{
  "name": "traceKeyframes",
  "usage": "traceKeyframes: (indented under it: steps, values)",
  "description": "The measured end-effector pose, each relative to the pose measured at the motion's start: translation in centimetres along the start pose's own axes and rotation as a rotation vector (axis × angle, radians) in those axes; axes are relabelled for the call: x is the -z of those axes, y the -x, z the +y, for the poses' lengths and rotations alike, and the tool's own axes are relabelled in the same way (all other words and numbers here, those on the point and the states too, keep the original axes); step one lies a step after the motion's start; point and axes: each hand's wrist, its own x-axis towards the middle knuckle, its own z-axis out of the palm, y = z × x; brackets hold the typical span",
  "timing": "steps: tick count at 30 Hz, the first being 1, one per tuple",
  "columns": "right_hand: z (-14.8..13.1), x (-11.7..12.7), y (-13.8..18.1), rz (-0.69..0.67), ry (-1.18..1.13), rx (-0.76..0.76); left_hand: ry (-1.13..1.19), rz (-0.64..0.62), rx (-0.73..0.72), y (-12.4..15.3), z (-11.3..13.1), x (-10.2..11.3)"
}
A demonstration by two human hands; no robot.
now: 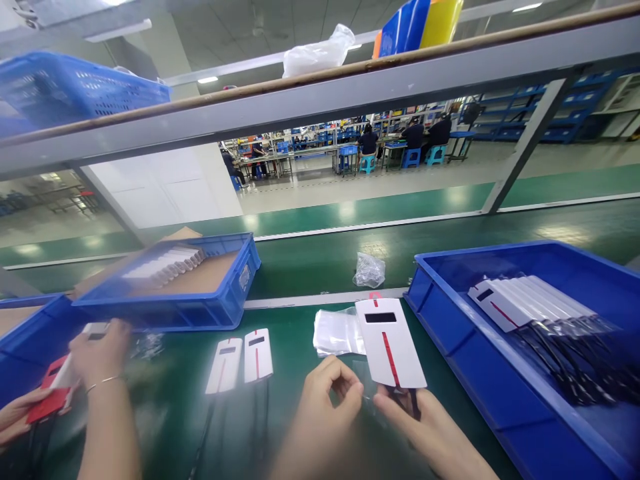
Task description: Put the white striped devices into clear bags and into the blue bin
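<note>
1. The left hand [333, 397] is curled, thumb and forefinger nearly meeting; whether they pinch the clear film beside them, I cannot tell.
2. The right hand [417, 413] is closed on the lower end of a white device [407, 343], where a black cable [415, 404] comes out. The two hands are just beside each other, with a narrow gap between.
3. The device is tilted, its face toward the camera, showing a dark window, a red stripe and a pink tab on top. It is between a stack of clear bags [336, 332] on its left and the right bin [453, 347].
4. Crumpled plastic [370, 270] lies beyond the bags.
5. The right bin holds a row of white units [533, 300] with black cables.
6. Two more devices [259, 357] lie side by side on the green bench [295, 353], left of the left hand.
7. Farther left, a co-worker's hands [103, 350] handle a red and white piece [54, 393], near the left bin [220, 310].
</note>
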Motion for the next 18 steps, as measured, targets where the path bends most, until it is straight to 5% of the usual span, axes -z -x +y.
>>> traceKeyframes:
  steps: [10, 18]
  values:
    - [-1.0, 1.3, -0.1, -0.105, 0.046, -0.032, -0.163, -0.107, -0.016, 0.9, 0.8, 0.1]
    - [1.1, 1.5, -1.0, 0.156, 0.165, 0.043, -0.316, 0.065, -0.028, 1.0, -1.5, -0.6]
